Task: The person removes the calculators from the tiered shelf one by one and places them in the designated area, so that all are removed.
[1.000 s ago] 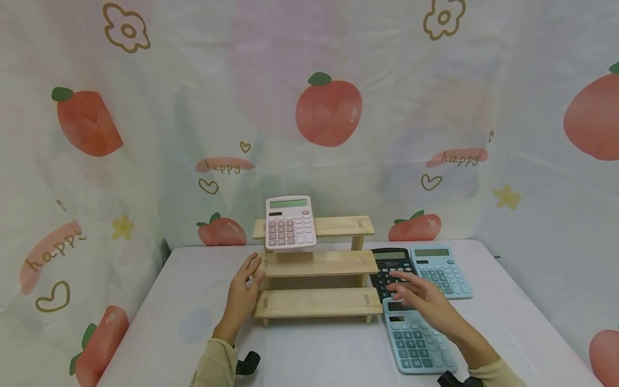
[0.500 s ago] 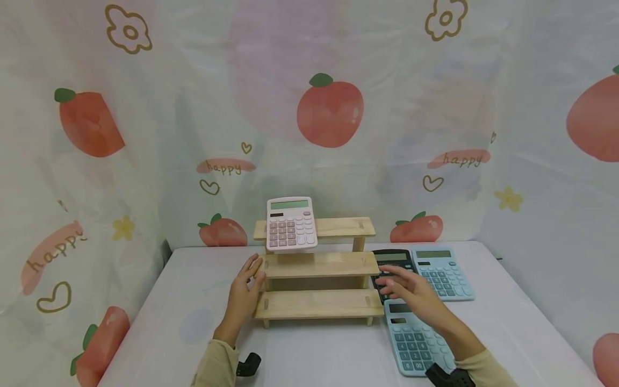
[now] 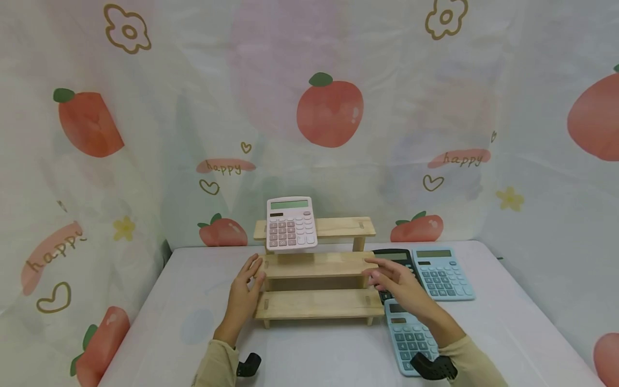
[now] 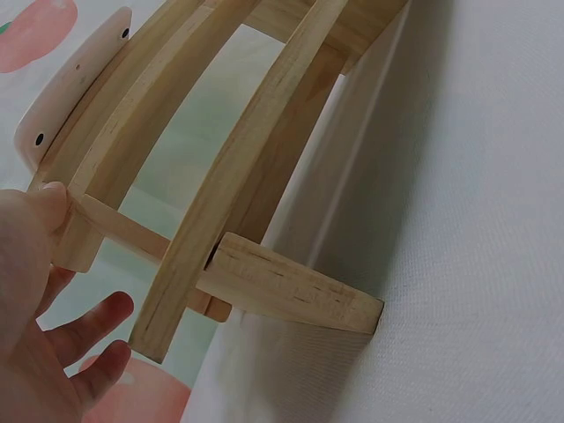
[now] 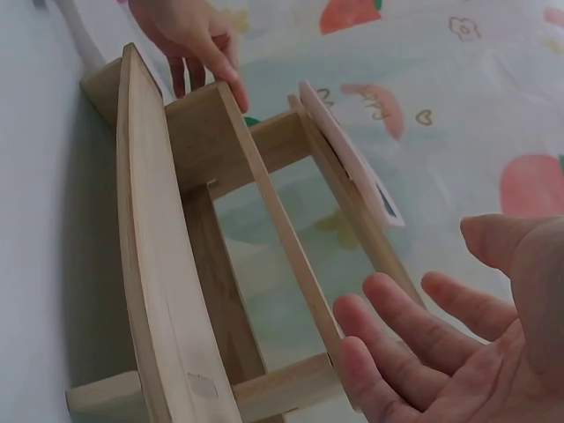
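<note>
A three-step wooden display rack (image 3: 316, 303) stands mid-table. A pink calculator (image 3: 291, 226) leans upright at its top left. My left hand (image 3: 243, 293) touches the left end of the middle step; in the left wrist view its thumb (image 4: 51, 204) lies against the wood and the other fingers are loosely bent and apart. At the step's right end is my right hand (image 3: 403, 285), its fingers spread and loosely bent in the right wrist view, with nothing held. Whether those fingertips touch the wood I cannot tell. That hand partly covers a black calculator (image 3: 394, 255) and a front blue calculator (image 3: 411, 344).
Another blue calculator (image 3: 445, 274) lies at the back right of the white table (image 3: 309, 355), beside the black one. A fruit-printed cloth (image 3: 338, 183) hangs close behind the rack and along both sides.
My right hand has moved left from over the calculators to the right end of the middle step. My left hand, the rack and the pink calculator have stayed in place.
</note>
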`<state>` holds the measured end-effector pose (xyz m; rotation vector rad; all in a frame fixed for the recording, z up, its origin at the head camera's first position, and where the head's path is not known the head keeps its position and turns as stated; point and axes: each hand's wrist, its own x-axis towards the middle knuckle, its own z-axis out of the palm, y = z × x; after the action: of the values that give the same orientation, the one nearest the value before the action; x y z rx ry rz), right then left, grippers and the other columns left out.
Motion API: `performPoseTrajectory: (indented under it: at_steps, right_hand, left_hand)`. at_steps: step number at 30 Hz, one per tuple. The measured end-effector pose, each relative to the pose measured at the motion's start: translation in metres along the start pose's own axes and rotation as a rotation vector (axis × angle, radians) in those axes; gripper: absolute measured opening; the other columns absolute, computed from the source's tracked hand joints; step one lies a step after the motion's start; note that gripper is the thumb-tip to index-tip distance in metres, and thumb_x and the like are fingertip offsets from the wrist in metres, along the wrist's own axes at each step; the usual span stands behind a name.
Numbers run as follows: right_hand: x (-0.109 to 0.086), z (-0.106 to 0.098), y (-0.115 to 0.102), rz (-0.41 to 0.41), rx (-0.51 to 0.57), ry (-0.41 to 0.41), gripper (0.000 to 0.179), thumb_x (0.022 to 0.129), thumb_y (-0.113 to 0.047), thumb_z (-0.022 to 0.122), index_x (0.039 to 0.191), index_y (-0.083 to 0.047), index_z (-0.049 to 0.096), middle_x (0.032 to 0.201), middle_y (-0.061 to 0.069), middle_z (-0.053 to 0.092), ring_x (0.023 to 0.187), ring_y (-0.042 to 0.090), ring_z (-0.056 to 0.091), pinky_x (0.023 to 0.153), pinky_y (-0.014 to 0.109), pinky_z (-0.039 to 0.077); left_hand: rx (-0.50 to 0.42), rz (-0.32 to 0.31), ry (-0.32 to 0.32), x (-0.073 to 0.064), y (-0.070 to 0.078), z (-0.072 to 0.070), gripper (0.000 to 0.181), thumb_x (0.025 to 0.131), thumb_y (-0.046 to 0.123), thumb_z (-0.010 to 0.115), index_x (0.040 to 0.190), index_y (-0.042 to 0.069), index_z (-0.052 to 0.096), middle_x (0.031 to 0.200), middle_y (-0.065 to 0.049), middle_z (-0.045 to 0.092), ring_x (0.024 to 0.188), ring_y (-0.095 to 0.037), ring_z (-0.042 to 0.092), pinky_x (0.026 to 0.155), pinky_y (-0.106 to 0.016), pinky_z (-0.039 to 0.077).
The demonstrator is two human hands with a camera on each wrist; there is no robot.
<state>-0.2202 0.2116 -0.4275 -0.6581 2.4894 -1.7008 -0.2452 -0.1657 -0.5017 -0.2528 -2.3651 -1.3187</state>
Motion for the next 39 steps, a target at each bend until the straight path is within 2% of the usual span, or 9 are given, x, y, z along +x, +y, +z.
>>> performPoseTrajectory:
  at_steps: [7,13,21,27,34,39]
  right_hand:
    - [0.016,0.009,-0.003,-0.031,0.015,-0.003,0.044,0.107,-0.017,0.051,0.145,0.005,0.048,0.123,0.034,0.065,0.098,0.011,0.071,0.08,0.024,0.057]
    - [0.029,0.02,-0.012,-0.041,0.017,-0.012,0.043,0.106,-0.016,0.052,0.143,0.005,0.049,0.123,0.033,0.066,0.098,0.013,0.071,0.081,0.025,0.057]
    - [0.048,0.035,-0.021,-0.007,0.06,-0.031,0.044,0.107,-0.019,0.051,0.147,-0.001,0.047,0.127,0.031,0.065,0.107,0.036,0.07,0.09,0.034,0.06]
    - [0.063,0.049,-0.027,0.037,0.094,-0.017,0.048,0.106,-0.017,0.053,0.151,-0.003,0.043,0.134,0.03,0.061,0.114,0.039,0.067,0.09,0.041,0.06]
    - [0.077,0.064,-0.034,0.082,0.131,-0.015,0.055,0.105,-0.015,0.052,0.156,-0.005,0.033,0.144,0.031,0.053,0.119,0.044,0.064,0.091,0.044,0.059]
    - [0.087,0.071,-0.035,0.119,0.157,0.012,0.059,0.105,-0.016,0.054,0.159,-0.009,0.029,0.147,0.029,0.052,0.117,0.04,0.066,0.088,0.04,0.06]
  left_hand:
    - [-0.004,-0.002,0.0,-0.001,0.0,0.0,0.046,0.103,0.02,0.06,0.142,-0.003,0.055,0.157,-0.015,0.047,0.143,-0.038,0.046,0.096,-0.058,0.051]
    - [-0.018,-0.006,-0.002,0.001,0.0,0.0,0.046,0.103,0.021,0.059,0.142,-0.003,0.055,0.157,-0.015,0.046,0.144,-0.038,0.045,0.097,-0.059,0.051]
    - [-0.007,0.012,0.014,0.0,-0.002,0.001,0.045,0.103,0.022,0.06,0.141,-0.002,0.057,0.155,-0.016,0.048,0.141,-0.04,0.048,0.094,-0.059,0.052]
    - [0.02,0.039,0.042,-0.001,-0.003,0.003,0.044,0.103,0.023,0.06,0.139,-0.002,0.059,0.153,-0.016,0.051,0.138,-0.04,0.051,0.09,-0.056,0.054]
    - [-0.022,-0.021,0.007,-0.002,-0.001,0.0,0.045,0.103,0.021,0.06,0.142,0.0,0.056,0.157,-0.012,0.047,0.144,-0.036,0.046,0.097,-0.057,0.051]
    - [-0.019,-0.009,0.01,-0.001,0.0,0.0,0.046,0.103,0.021,0.06,0.142,-0.001,0.056,0.157,-0.013,0.047,0.143,-0.037,0.046,0.097,-0.058,0.051]
